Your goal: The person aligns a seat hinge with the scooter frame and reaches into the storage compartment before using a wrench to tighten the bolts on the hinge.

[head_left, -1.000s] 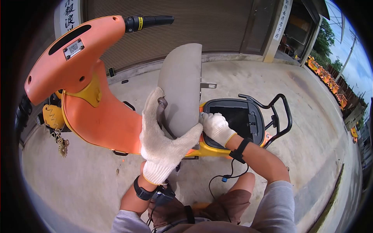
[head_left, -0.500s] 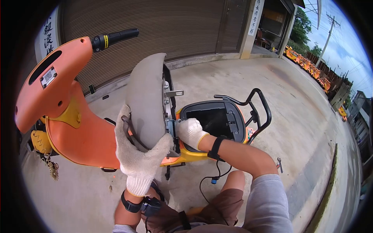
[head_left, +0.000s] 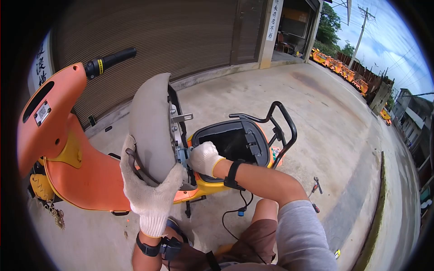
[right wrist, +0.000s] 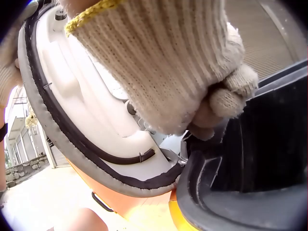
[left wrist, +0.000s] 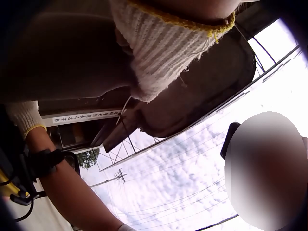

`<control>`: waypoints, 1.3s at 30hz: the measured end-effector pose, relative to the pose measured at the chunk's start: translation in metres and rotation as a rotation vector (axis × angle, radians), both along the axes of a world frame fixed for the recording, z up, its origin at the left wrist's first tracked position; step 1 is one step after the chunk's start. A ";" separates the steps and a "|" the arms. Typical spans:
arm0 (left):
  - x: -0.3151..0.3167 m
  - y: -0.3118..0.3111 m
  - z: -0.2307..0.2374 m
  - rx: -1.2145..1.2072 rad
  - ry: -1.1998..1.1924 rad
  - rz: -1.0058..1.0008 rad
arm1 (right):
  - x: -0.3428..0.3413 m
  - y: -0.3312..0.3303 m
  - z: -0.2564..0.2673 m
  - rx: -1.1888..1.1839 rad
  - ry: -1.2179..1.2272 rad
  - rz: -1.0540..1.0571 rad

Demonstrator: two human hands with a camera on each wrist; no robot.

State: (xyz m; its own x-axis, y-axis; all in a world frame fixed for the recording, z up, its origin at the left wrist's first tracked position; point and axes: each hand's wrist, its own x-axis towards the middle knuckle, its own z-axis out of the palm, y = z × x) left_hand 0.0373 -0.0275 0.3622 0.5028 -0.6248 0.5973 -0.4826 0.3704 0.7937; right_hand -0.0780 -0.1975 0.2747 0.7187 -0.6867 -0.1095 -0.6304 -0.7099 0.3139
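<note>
A grey scooter seat [head_left: 151, 128] stands tilted up on its edge, white underside toward the open storage box [head_left: 226, 142]. My gloved left hand [head_left: 151, 198] grips the seat's near side, fingers along the cushion and thumb at the rim; a dark strap [head_left: 138, 165] crosses there. My gloved right hand [head_left: 204, 158] is at the metal hinge bracket [head_left: 182, 156] between seat and box, fingers curled. In the right wrist view this hand [right wrist: 163, 62] covers the bracket and its fingertips are partly hidden, so I cannot tell what small part it pinches.
The orange scooter body [head_left: 86, 176] and handlebar [head_left: 110, 63] extend left. A black rear rack [head_left: 285, 122] rises behind the box. Tools [head_left: 316, 185] lie on the concrete at right. A cable [head_left: 226, 221] hangs from the right wrist. More orange scooters [head_left: 339, 67] stand far off.
The head view has turned right, so the scooter appears farther left and the seat's underside and bracket show more. Both hands stay at the same places on the seat and bracket.
</note>
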 end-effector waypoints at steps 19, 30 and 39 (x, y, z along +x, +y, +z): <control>0.003 0.000 -0.006 -0.104 0.064 -0.067 | 0.006 -0.013 -0.014 0.021 -0.143 -0.066; 0.014 0.004 -0.009 -0.088 0.060 -0.013 | -0.006 -0.012 -0.004 0.142 -0.197 -0.081; 0.038 0.008 -0.017 -0.067 0.155 -0.031 | -0.009 -0.010 -0.024 -0.104 -0.144 0.023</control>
